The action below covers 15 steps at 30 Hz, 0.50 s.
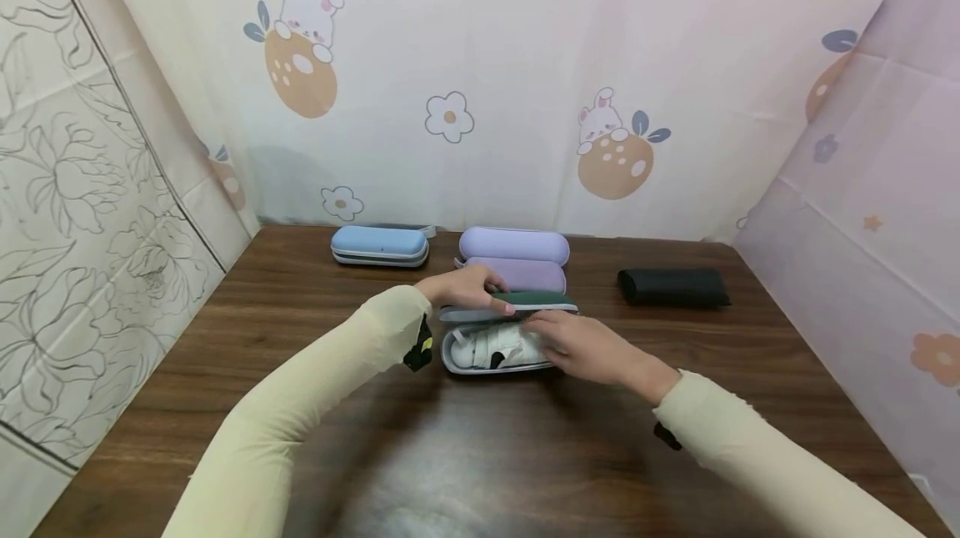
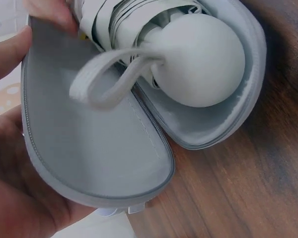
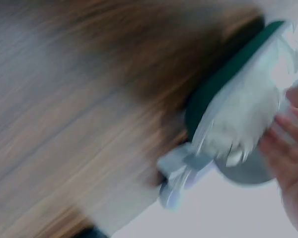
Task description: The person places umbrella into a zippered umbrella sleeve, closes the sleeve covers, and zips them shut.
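A green case (image 1: 450, 364) with a grey lining and zip edge lies opened on the table. Inside it rests a folded white umbrella (image 1: 483, 347), its round white handle end (image 2: 201, 59) and wrist loop (image 2: 97, 82) showing in the left wrist view. My left hand (image 1: 467, 288) grips the raised lid (image 2: 97, 144) by its edge, thumb on one side and fingers behind. At the case's right end, my right hand (image 1: 588, 346) touches the umbrella with loosely extended fingers (image 3: 283, 134). The right wrist view is blurred.
Behind stand an opened lilac case (image 1: 514, 246) and, at the back left, a closed blue case (image 1: 380, 244). A black case (image 1: 673, 286) lies to the right on the brown wooden table (image 1: 480, 455). A printed curtain (image 1: 465, 46) hangs along the table's back edge.
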Motion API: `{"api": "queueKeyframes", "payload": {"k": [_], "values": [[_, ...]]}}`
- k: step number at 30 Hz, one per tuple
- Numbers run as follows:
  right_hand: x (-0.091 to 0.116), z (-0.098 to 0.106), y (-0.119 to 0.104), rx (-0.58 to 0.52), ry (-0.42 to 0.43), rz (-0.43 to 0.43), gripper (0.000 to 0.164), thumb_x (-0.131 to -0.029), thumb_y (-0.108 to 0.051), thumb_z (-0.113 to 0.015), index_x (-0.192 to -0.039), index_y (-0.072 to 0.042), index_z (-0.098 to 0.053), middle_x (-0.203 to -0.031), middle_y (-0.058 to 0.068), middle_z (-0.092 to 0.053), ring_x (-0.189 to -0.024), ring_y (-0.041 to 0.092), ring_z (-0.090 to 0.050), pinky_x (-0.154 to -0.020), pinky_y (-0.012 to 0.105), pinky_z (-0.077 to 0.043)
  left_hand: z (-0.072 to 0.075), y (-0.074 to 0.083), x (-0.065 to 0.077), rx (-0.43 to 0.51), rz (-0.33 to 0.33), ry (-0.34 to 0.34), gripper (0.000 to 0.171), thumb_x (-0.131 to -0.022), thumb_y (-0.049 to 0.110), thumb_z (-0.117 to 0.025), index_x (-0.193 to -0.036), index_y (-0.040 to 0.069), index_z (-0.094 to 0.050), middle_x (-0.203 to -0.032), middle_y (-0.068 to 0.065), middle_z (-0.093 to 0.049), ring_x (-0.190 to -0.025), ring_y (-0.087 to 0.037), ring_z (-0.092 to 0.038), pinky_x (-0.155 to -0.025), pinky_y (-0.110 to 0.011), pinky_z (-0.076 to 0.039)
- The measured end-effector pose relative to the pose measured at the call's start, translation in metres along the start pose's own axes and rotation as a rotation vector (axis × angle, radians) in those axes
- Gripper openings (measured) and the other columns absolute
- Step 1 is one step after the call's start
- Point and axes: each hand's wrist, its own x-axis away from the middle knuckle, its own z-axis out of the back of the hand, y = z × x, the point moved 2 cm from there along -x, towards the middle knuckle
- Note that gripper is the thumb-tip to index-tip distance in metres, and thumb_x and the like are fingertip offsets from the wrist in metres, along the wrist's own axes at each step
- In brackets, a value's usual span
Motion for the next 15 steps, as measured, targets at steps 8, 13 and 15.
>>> {"api": "queueKeyframes", "payload": {"k": [8,13,15], "values": [[0.007,0.017,0.026,-0.124,0.239,-0.100,0.021,-0.089,-0.010,-0.068,-0.109,-0.004,-0.063,-0.102,0.003,-0.057,-0.090,0.014,-0.054,-0.074,0.033,-0.048,0.000,-0.002,0.004,0.007,-0.004,0.005,0.055,-0.088,0.040,-0.066,-0.132,0.007,-0.056,-0.134,-0.011,-0.054,-0.125,-0.025,-0.047,-0.098,-0.037,-0.041],[0.008,0.011,0.039,-0.345,0.077,-0.288,0.038,-0.099,-0.023,-0.053,-0.131,-0.003,-0.053,-0.126,0.012,-0.054,-0.114,0.026,-0.050,-0.091,0.047,-0.041,-0.003,0.001,0.004,-0.011,-0.027,0.012,0.056,-0.088,0.040,-0.066,-0.131,0.006,-0.057,-0.130,-0.008,-0.056,-0.121,-0.023,-0.051,-0.096,-0.036,-0.042],[0.010,0.009,0.043,-0.443,0.036,-0.330,0.040,-0.100,-0.024,-0.051,-0.135,-0.004,-0.051,-0.132,0.013,-0.052,-0.120,0.029,-0.048,-0.094,0.050,-0.040,-0.005,0.002,0.005,-0.029,-0.040,0.011,0.056,-0.087,0.041,-0.066,-0.131,0.006,-0.057,-0.130,-0.008,-0.057,-0.120,-0.022,-0.052,-0.096,-0.036,-0.042]]}}
